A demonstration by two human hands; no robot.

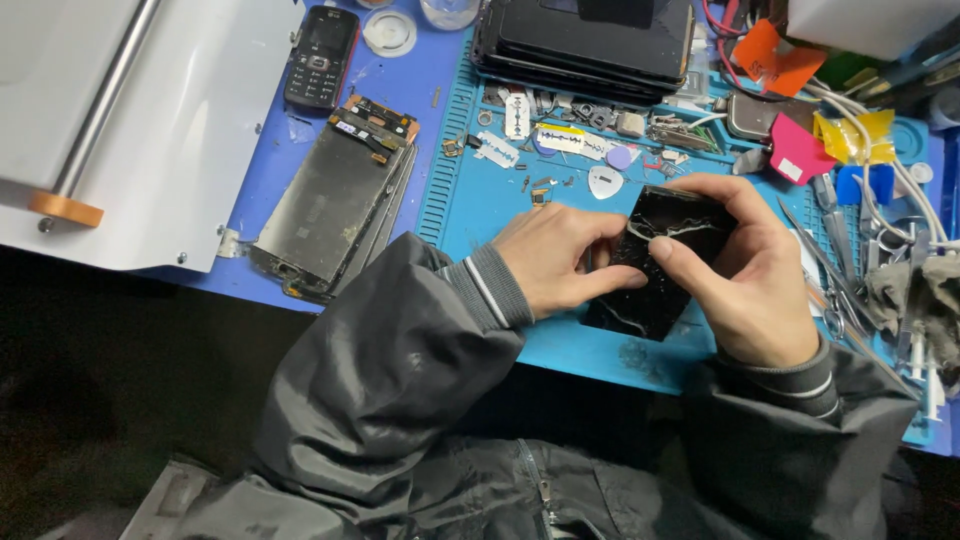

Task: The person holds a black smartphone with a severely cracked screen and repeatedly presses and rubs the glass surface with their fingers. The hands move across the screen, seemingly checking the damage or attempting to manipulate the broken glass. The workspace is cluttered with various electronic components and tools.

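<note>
the cracked black phone screen (662, 262) lies on the blue repair mat (480, 205), just below the middle of the view and a little right, held between both hands. its long axis runs from about 1 o'clock at the far end to 7 o'clock at the near end, so it sits tilted, not square to the mat's edge. white crack lines cross its upper half

the left hand (555, 258) comes in from 9 o'clock of the panel; its fingers are closed together against the panel's left long edge, thumb pressing on the glass near the middle. whether something small is pinched between those fingertips cannot be told. the right hand (745, 275) comes from 3 o'clock and is clamped on the panel: fingers curl over the far top corner, thumb lies across the face toward 9 o'clock. the two thumbs are near each other on the glass, nearly touching

both hands are on the panel, so neither is nearer; the right carries the grip, the left works the edge

at 10 o'clock of the hands, well apart, a stripped display assembly (330, 205) lies on the mat, with a small black keypad phone (321, 57) beyond it. a white guitar-pick-shaped pry tool (604, 181) rests just beyond the panel at 11 o'clock, and tweezers (830, 270) lie at 3 o'clock
</note>
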